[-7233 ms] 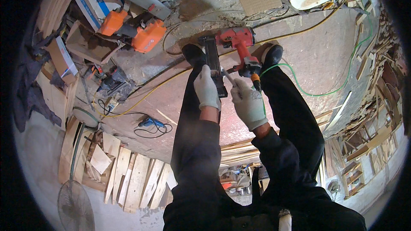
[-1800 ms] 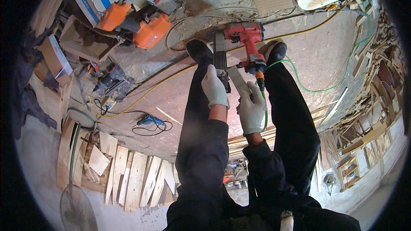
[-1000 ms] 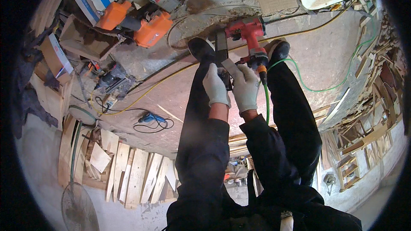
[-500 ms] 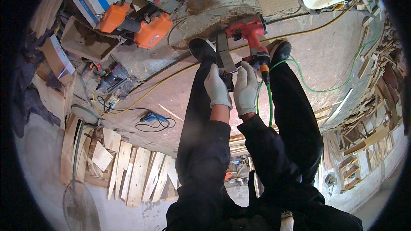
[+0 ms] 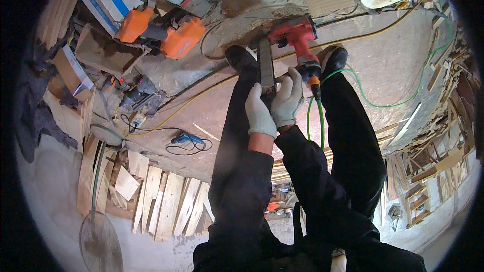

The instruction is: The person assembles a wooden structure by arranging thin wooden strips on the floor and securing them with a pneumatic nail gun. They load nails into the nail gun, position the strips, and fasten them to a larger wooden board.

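Note:
A red nail gun [image 5: 301, 45] lies in front of me between my shoes, its long grey magazine [image 5: 265, 63] pointing back toward me. My left hand [image 5: 259, 112], in a white glove, is closed round the near end of that magazine. Beside it, my gloved right hand [image 5: 287, 102] has its fingers bent in at the same end. Whatever the right fingers pinch is hidden behind them. A green air hose [image 5: 321, 121] joins the gun's handle through an orange and black fitting [image 5: 314, 83], just right of my right hand.
An orange-cased tool [image 5: 181, 38] lies at the far left, near an open wooden box [image 5: 108, 50]. A blue corded power tool [image 5: 185, 137] rests on the floor to my left. A yellow hose [image 5: 363, 38] crosses the floor. Wood scraps [image 5: 451, 106] pile up at the right.
My right hand has turned and moved in against the magazine's near end, its fingers now bent there. The magazine has swung straighter toward me. My left hand stays on it.

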A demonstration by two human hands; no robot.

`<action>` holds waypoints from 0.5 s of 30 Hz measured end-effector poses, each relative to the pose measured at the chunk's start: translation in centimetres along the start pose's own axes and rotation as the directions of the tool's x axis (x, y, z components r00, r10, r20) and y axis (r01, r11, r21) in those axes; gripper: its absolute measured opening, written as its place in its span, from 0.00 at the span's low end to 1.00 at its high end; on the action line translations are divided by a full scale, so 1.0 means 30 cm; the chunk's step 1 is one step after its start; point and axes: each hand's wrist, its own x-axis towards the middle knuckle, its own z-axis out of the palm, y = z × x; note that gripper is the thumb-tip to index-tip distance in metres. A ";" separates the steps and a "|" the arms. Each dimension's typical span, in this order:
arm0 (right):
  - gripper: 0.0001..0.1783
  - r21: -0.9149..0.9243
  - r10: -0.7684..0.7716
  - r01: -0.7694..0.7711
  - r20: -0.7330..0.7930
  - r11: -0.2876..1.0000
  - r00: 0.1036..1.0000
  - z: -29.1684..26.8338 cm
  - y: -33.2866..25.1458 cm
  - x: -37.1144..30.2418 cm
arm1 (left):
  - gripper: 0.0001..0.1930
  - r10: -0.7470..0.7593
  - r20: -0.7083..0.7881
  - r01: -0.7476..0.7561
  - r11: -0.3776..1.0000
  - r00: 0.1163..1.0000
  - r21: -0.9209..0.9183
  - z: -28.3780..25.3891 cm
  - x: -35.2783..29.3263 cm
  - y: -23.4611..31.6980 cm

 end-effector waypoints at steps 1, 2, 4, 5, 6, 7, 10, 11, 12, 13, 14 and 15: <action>0.21 -0.026 0.032 -0.032 0.022 0.999 0.999 0.000 -0.003 0.003 | 0.17 0.009 0.019 -0.009 1.000 1.000 -0.009 -0.002 0.003 0.002; 0.20 -0.036 0.024 -0.022 0.052 0.999 0.998 0.001 -0.006 0.007 | 0.17 -0.001 0.011 0.001 1.000 1.000 -0.006 -0.001 0.008 0.003; 0.19 -0.126 0.010 0.000 0.085 0.992 0.996 -0.001 -0.016 0.014 | 0.17 0.017 0.025 -0.017 1.000 1.000 0.001 -0.003 0.012 0.000; 0.19 -0.205 0.001 0.016 0.085 0.979 0.996 -0.004 -0.026 0.020 | 0.17 -0.002 -0.008 0.002 1.000 1.000 0.007 0.000 0.015 -0.005; 0.18 -0.303 0.056 -0.032 0.070 0.952 0.996 -0.010 -0.041 0.026 | 0.16 0.010 0.034 -0.008 0.999 0.999 -0.041 0.003 0.017 -0.009; 0.17 -0.297 -0.040 0.074 0.118 0.952 0.992 -0.021 -0.062 0.033 | 0.16 0.003 0.045 0.001 0.996 0.999 -0.089 0.007 0.020 -0.015; 0.14 -0.258 -0.007 0.058 0.192 0.965 0.981 -0.072 -0.160 0.037 | 0.16 0.060 0.101 -0.047 0.991 0.993 -0.122 0.010 0.015 -0.023; 0.13 -0.154 -0.090 0.122 0.201 0.981 0.976 -0.082 -0.192 0.059 | 0.15 0.088 0.116 -0.075 0.991 0.989 -0.115 0.004 0.009 -0.024; 0.12 -0.183 -0.188 0.225 0.201 0.957 0.961 -0.110 -0.222 0.086 | 0.14 0.186 0.046 -0.183 0.981 0.981 -0.065 0.008 0.005 -0.030; 0.11 -0.188 -0.342 0.384 0.222 0.904 0.913 -0.133 -0.246 0.126 | 0.14 0.197 0.066 -0.194 0.980 0.978 -0.047 0.007 0.004 -0.030; 0.11 -0.355 -0.377 0.430 0.211 0.830 0.902 -0.138 -0.258 0.183 | 0.14 0.182 0.076 -0.180 0.983 0.980 -0.029 0.010 0.003 -0.034; 0.17 -0.528 -0.344 0.412 0.228 0.742 0.911 -0.140 -0.260 0.253 | 0.13 0.169 0.085 -0.169 0.986 0.982 -0.011 0.012 0.006 -0.034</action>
